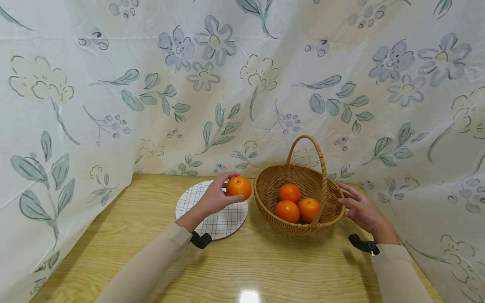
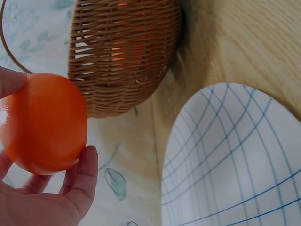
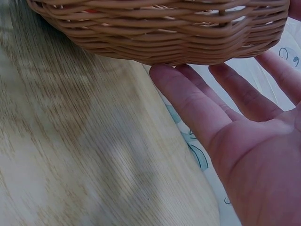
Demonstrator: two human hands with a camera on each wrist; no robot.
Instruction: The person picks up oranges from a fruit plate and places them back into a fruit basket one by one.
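Observation:
My left hand (image 1: 217, 197) grips an orange (image 1: 239, 188) between thumb and fingers, raised over the right part of a round plate (image 1: 223, 225) with a blue grid pattern. In the left wrist view this orange (image 2: 47, 125) hangs in front of the wicker basket (image 2: 127, 89). At the right, the basket (image 1: 265, 206) stands with an arched handle and holds three more oranges (image 1: 289, 193). My right hand (image 1: 361, 210) touches the basket's right side. Its straight fingers (image 3: 188, 101) meet the outer weave in the right wrist view, with the thumb near the rim.
A light wooden table (image 1: 235, 261) carries the plate and basket. A floral cloth (image 1: 212, 97) hangs behind the table and along both sides, close behind the basket.

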